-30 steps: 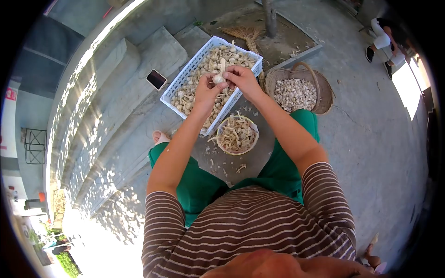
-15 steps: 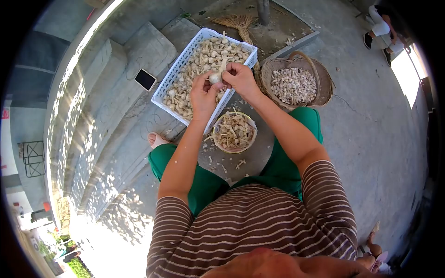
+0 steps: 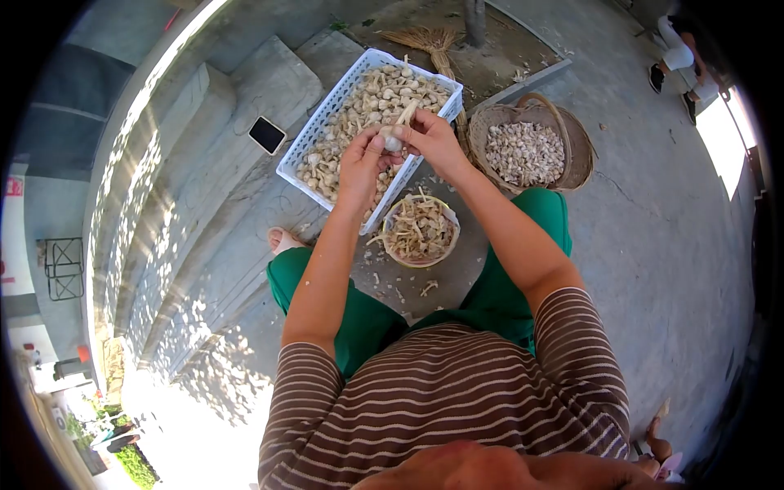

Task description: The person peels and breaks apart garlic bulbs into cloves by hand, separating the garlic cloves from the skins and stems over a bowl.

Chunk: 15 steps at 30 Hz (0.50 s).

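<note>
A whitish garlic bulb [image 3: 393, 143] with a dry stalk pointing up is held between my two hands, over the near right edge of a light-blue plastic crate [image 3: 329, 106] full of garlic bulbs. My left hand [image 3: 362, 166] grips the bulb from the left, its fingers bent. My right hand [image 3: 434, 143] holds it from the right, fingers curled near the stalk base. Just below the hands stands a round bowl [image 3: 416, 263] filled with dry peelings and stalks. Right of it, a wicker basket [image 3: 581, 155] with a tall handle holds many separate cloves.
A phone [image 3: 267, 135] lies on the step left of the crate. A straw broom [image 3: 425, 41] lies behind the crate near a post [image 3: 474, 23]. Scraps are scattered on the floor around the bowl. Another person's legs [image 3: 679, 57] show at the upper right.
The view has shifted slightly, so the crate, bowl and basket appear a little further right. Both hands still hold the bulb, which is now turned slightly with its stalk leaning right.
</note>
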### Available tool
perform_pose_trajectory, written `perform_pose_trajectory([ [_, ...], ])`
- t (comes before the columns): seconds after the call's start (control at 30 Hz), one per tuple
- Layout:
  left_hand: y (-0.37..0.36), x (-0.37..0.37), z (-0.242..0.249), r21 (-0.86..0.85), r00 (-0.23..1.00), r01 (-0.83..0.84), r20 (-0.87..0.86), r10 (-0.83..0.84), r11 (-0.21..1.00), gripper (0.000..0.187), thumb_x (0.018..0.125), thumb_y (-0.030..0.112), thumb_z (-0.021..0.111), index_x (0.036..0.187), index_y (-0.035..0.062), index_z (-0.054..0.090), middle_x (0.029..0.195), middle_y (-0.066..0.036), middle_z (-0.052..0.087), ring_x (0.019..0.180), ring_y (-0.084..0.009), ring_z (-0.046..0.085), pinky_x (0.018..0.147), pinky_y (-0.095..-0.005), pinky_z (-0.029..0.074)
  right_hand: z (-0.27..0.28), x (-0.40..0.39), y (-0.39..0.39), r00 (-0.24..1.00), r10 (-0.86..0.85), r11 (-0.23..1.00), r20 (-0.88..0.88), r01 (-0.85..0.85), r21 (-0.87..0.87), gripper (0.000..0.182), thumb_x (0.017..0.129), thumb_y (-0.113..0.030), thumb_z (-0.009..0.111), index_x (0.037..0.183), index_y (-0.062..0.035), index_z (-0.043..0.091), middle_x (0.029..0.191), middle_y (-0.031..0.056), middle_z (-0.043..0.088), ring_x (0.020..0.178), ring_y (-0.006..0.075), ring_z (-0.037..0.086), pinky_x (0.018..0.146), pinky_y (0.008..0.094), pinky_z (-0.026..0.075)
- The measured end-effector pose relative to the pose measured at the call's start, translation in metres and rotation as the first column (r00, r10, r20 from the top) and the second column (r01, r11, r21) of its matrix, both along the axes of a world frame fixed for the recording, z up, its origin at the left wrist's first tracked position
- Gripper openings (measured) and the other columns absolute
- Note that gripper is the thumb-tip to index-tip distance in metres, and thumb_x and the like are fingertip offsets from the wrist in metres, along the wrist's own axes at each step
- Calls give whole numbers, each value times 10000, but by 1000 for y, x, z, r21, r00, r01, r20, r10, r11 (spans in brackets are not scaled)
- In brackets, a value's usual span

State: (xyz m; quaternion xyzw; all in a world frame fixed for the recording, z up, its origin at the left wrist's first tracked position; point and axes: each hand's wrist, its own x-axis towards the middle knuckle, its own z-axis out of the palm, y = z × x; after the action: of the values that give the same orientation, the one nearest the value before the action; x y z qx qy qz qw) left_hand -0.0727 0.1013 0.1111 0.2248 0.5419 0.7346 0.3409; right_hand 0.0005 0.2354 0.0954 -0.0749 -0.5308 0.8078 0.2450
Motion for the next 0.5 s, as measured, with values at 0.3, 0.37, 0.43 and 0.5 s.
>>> perform_pose_trajectory([
  [0.3,0,-7,-6,3,998,65,20,-65,998,270,907,118,532,1144,-4,490,935,-72,585,749,-141,558,646,-240,460,-15,-7,17,997,-82,946,7,75,314,237,770,-166,719,698,-29,539,622,-28,512,582,35,419,483,220,352],
  [0.37,-4,-11,-3,12,987,135,83,-135,991,278,906,126,535,1146,-6,487,938,-73,585,749,-143,557,645,-237,459,-11,-3,19,998,-65,938,3,60,342,227,779,-164,710,703,-29,544,626,-31,514,586,35,423,489,217,356],
  [0.43,-7,-12,2,11,947,262,187,-260,965,307,904,170,548,1145,-10,488,942,-75,585,754,-145,552,640,-233,452,-8,1,17,999,-47,929,1,44,367,217,787,-163,701,707,-30,549,631,-34,516,590,35,427,494,215,359],
  [0.5,-9,-13,3,35,926,312,212,-312,950,331,902,191,552,1154,-14,485,945,-76,586,753,-145,547,636,-233,449,-3,5,15,997,59,972,-39,-49,232,192,809,-152,677,719,-30,559,643,-38,523,598,34,443,499,210,366],
])
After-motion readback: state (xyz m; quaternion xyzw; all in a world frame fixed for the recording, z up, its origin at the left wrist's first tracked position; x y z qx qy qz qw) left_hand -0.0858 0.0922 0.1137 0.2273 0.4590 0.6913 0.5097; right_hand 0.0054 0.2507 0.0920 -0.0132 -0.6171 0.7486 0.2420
